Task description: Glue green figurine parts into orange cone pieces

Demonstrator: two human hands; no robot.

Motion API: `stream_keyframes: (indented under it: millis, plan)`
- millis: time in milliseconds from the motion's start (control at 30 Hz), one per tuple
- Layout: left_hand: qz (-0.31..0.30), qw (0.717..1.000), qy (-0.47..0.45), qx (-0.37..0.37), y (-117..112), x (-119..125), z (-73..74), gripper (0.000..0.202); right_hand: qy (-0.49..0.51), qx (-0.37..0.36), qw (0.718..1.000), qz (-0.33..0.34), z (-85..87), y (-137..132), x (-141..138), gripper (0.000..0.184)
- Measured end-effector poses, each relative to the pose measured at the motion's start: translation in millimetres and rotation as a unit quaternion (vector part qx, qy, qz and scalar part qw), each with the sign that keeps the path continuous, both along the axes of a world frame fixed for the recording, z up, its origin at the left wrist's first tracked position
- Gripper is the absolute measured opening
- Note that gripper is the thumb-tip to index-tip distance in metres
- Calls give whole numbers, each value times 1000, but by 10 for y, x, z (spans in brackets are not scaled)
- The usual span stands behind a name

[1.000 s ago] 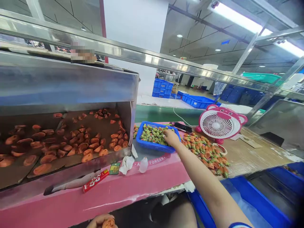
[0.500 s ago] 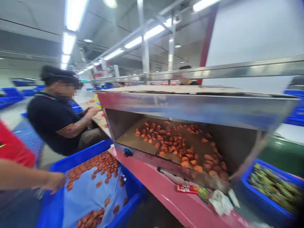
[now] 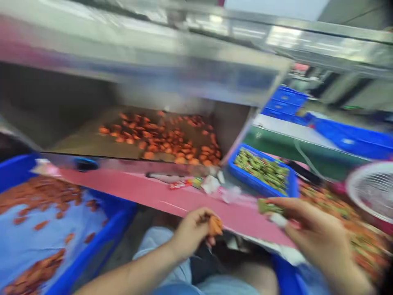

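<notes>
My left hand (image 3: 192, 231), above my lap, pinches a small orange cup-like piece (image 3: 215, 225) between thumb and fingers. On the right, my right hand (image 3: 319, 233) is over the pink tabletop (image 3: 181, 198) and grips a small green piece (image 3: 265, 206) at its fingertips. Something white covers the thumb tip of that hand. Both hands are somewhat blurred, so what kind of pieces these are cannot be told. Many similar orange pieces (image 3: 166, 139) lie inside the open-fronted box ahead, and green pieces (image 3: 260, 170) fill a blue tray (image 3: 294, 180).
At the left stands a blue bin (image 3: 123, 221) with orange pieces on a light blue liner. A black-ended tool (image 3: 162, 177), a red wrapper (image 3: 179, 184) and crumpled tissue (image 3: 210, 184) lie along the box's front. Mixed orange-green pieces (image 3: 367, 246) and a white basket (image 3: 371, 184) sit at right.
My view has swung right and down. Both my hands have come into view with pieces in them. The co-worker and another person's hand at the left are out of frame.
</notes>
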State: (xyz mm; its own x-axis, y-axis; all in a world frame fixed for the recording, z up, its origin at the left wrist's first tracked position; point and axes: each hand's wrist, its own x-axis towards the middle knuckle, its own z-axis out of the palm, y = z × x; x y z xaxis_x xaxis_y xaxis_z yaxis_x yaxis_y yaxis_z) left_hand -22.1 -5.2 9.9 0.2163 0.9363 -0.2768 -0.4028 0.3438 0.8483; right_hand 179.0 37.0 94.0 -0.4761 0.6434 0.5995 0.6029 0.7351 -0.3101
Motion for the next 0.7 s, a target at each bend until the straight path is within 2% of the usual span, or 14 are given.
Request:
stream_keyframes:
  millis: [100,167,233,400,700]
  plan:
    - [-47,998,26,22,85,36,91,9,-33,-58,998,11,20,-306,-34,16]
    - [-82,996,30,32,100,56,132,6,-36,-89,995,39,-37,-365,-120,19]
    - [-99,994,37,37,81,87,154,6,-52,-90,993,59,-92,-394,-162,22]
    - [-107,991,67,54,61,133,138,5,-110,-61,990,62,-137,-440,-128,26]
    - [-105,987,95,71,88,100,141,4,-150,-76,984,56,-162,-400,-184,23]
